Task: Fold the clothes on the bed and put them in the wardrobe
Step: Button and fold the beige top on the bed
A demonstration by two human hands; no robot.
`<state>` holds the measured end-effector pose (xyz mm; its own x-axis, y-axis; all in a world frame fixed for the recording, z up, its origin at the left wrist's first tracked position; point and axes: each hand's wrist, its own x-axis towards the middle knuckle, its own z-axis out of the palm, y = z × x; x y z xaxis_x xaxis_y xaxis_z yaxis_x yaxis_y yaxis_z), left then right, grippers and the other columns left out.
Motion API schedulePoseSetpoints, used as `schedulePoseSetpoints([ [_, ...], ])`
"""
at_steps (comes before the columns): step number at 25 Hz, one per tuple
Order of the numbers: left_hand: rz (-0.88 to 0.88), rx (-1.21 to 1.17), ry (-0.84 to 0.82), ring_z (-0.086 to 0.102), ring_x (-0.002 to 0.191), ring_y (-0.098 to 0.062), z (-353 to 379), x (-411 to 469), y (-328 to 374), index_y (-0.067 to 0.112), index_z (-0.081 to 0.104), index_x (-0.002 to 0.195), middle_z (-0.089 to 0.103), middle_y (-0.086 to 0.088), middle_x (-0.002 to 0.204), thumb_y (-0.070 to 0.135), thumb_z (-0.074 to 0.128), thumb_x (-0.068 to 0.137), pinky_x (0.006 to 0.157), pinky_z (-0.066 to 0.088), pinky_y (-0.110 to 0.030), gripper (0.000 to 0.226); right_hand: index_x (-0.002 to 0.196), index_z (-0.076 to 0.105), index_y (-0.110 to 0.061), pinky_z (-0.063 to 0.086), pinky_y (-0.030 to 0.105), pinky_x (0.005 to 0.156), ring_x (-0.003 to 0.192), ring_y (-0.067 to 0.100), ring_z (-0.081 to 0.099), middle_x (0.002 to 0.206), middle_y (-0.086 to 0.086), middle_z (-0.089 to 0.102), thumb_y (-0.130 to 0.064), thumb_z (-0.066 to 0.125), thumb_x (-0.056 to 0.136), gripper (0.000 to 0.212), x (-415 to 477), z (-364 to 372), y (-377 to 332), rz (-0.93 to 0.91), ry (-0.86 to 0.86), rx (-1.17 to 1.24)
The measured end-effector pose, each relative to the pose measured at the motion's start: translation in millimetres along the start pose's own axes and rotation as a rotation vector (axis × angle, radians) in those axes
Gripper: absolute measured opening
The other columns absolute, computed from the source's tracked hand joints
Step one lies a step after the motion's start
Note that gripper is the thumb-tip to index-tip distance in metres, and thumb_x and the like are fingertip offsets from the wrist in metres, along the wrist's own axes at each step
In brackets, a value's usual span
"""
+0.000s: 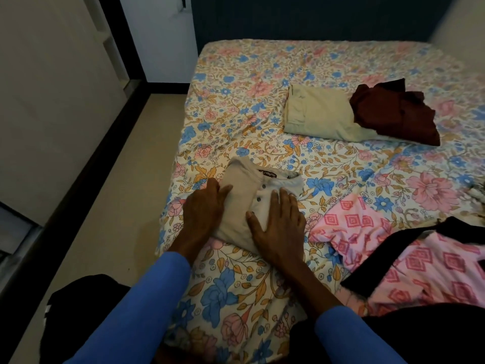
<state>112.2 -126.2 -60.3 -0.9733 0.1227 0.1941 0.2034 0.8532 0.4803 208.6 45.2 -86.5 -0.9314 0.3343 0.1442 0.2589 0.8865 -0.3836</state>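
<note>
The bed [262,74], spread with a floral sheet, carried a folded beige henley shirt [242,179] at 8 o'clock. A folded cream garment [320,111] lay at 12, touching a crumpled maroon garment [393,114] at 2. A pink patterned garment [354,224] lay at 4.

I wear a long-sleeved top in plain, bright blue. My left sleeve [147,298] fits closely and ends just above the wrist. My right sleeve [351,334] is the same smooth blue but stops higher up the forearm. Beyond the cuffs my left hand [207,208] and right hand [278,222] are bare. Black cloth [78,306] with a small white mark lies under my left arm; whether it is my clothing I cannot tell.
</note>
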Motion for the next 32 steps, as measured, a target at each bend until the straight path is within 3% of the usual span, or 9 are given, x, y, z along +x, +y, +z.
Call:
schedulePoseSetpoints([
  [4, -0.254, -0.094, 0.013, 0.056, 0.075, -0.025, -13, 5, -2, 0.017, 0.059, 0.095, 0.062, -0.001, 0.082, 0.076, 0.034, 0.096, 0.068, 0.037, -0.033, 0.064, 0.162, 0.017, -0.013, 0.018, 0.045, 0.125, 0.156, 0.028, 0.014, 0.170, 0.013, 0.014, -0.073, 0.040, 0.096, 0.092, -13, -7, -8, 0.061, 0.141, 0.161],
  [7, -0.265, -0.292, -0.227, 0.065, 0.077, -0.021, -11, 2, 11, 0.015, 0.068, 0.089, 0.070, -0.003, 0.083, 0.085, 0.052, 0.083, 0.065, 0.045, -0.031, 0.072, 0.154, 0.031, -0.007, 0.039, 0.045, 0.115, 0.141, 0.035, 0.039, 0.155, 0.021, 0.037, -0.049, 0.074, 0.088, 0.089, -3, -30, -18, 0.395, 0.070, 0.518],
  [10, -0.379, -0.647, -0.468, 0.070, 0.091, -0.023, -23, 9, 13, 0.007, 0.068, 0.110, 0.073, -0.010, 0.104, 0.054, 0.087, 0.073, 0.072, 0.059, -0.035, 0.063, 0.113, 0.067, -0.005, 0.061, 0.052, 0.088, 0.105, 0.037, 0.070, 0.119, 0.024, 0.071, -0.009, 0.083, 0.080, 0.037, 37, -54, -18, 0.616, -0.227, 1.083],
  [12, -0.428, -0.830, -0.512, 0.070, 0.096, -0.026, -35, 11, 20, 0.004, 0.065, 0.119, 0.072, -0.015, 0.111, 0.031, 0.088, 0.079, 0.071, 0.060, -0.034, 0.054, 0.120, 0.068, -0.002, 0.063, 0.051, 0.079, 0.101, 0.042, 0.072, 0.112, 0.023, 0.074, 0.003, 0.078, 0.080, 0.042, 52, -68, -16, 0.671, -0.354, 1.275],
  [15, -0.349, -1.117, -0.425, 0.072, 0.102, -0.030, -50, 36, 35, 0.005, 0.064, 0.129, 0.073, -0.014, 0.118, 0.019, 0.081, 0.087, 0.074, 0.063, -0.037, 0.048, 0.125, 0.069, -0.009, 0.059, 0.060, 0.086, 0.104, 0.045, 0.070, 0.115, 0.021, 0.074, 0.006, 0.074, 0.083, 0.045, 90, -83, -18, 0.489, -0.324, 1.391],
  [19, -0.251, -1.267, -0.264, 0.071, 0.110, -0.032, -53, 113, 52, 0.008, 0.060, 0.137, 0.072, -0.012, 0.125, 0.016, 0.076, 0.092, 0.092, 0.060, -0.047, 0.049, 0.132, 0.067, -0.015, 0.057, 0.064, 0.091, 0.107, 0.044, 0.070, 0.119, 0.016, 0.074, 0.003, 0.077, 0.081, 0.055, 183, -93, -26, 0.247, -0.248, 1.360],
  [25, -0.253, -1.184, -0.091, 0.067, 0.112, -0.032, -14, 289, 60, 0.011, 0.059, 0.139, 0.067, -0.013, 0.131, 0.016, 0.078, 0.091, 0.095, 0.058, -0.049, 0.052, 0.140, 0.062, -0.013, 0.059, 0.049, 0.093, 0.105, 0.030, 0.068, 0.124, 0.009, 0.070, -0.007, 0.079, 0.086, 0.057, 357, -69, -35, 0.211, -0.039, 1.228],
  [28, -0.367, -0.888, -0.202, 0.065, 0.112, -0.035, 30, 314, 31, 0.017, 0.050, 0.147, 0.061, -0.012, 0.134, 0.018, 0.085, 0.081, 0.093, 0.059, -0.054, 0.075, 0.142, 0.053, -0.015, 0.056, 0.053, 0.098, 0.113, 0.031, 0.064, 0.131, 0.008, 0.065, -0.017, 0.083, 0.081, 0.068, 382, -15, -6, 0.277, -0.119, 0.887],
  [32, -0.191, -0.567, -0.175, 0.065, 0.107, -0.026, 78, 273, -1, 0.018, 0.058, 0.135, 0.069, -0.003, 0.121, 0.027, 0.082, 0.083, 0.090, 0.053, -0.038, 0.058, 0.155, 0.040, -0.015, 0.048, 0.051, 0.110, 0.132, 0.031, 0.056, 0.151, 0.011, 0.053, -0.028, 0.076, 0.088, 0.077, 348, 41, 23, 0.208, -0.144, 0.711],
])
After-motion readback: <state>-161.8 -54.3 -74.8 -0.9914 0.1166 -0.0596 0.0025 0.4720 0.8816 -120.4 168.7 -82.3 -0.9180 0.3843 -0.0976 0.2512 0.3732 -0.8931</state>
